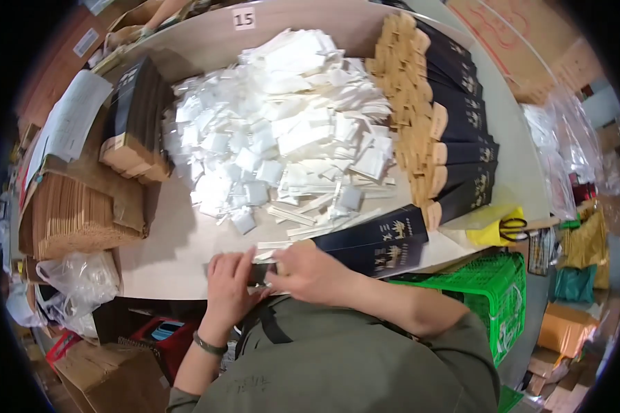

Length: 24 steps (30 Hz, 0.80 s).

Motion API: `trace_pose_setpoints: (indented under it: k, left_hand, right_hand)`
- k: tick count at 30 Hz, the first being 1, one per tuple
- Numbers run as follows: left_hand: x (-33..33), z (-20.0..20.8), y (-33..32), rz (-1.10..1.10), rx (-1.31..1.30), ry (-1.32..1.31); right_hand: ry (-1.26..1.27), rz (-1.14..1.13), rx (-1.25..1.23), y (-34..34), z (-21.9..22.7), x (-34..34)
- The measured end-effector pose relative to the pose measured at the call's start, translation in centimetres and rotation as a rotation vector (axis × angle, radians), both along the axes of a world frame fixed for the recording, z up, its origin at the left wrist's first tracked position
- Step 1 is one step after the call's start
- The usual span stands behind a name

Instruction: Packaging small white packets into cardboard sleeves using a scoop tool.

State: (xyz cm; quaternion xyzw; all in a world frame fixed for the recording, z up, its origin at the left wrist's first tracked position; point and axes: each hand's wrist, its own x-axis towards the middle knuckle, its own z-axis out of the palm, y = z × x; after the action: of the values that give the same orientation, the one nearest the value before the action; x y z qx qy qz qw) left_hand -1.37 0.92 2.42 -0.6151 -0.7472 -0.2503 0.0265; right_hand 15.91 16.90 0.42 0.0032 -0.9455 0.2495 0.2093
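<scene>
Both of my hands work close together at the table's near edge, in front of my body. My left hand (231, 282) is closed, its fingers bent round a dark paper sleeve (257, 274) that shows between the hands. My right hand (310, 274) pinches the same piece from the other side; its fingertips are partly hidden. Beside my right hand, long dark printed sleeves (368, 241) lie along the edge, partly under my forearm. Just beyond my fingers are thin white strips (274, 246). A wide heap of small white packets (282, 131) fills the middle of the table.
Fanned dark sleeves with tan ends (455, 138) line the right side. At left stand a dark stack (134, 110) and a carton of brown card pieces (83, 213). Scissors (513, 229) sit in a yellow holder above a green crate (492, 296). Another person's arm (162, 15) shows beyond the partition.
</scene>
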Motion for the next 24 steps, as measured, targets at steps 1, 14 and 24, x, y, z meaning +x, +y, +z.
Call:
trace_pose_setpoints:
  k: [1,14,24]
  left_hand:
    - [-0.5,-1.9,-0.5,-0.051,-0.105,0.018]
    - [5.1,0.8,3.6,-0.382,-0.444,-0.929]
    - [1.1,-2.0,-0.9,0.299,-0.306,-0.401]
  right_hand:
    - [-0.076,0.107,0.062,-0.2,0.9,-0.4]
    - [-0.294,0.057,-0.056,7.2,0.9,4.3]
    - [-0.663,-0.354,-0.120,0.9,2.1,-0.2]
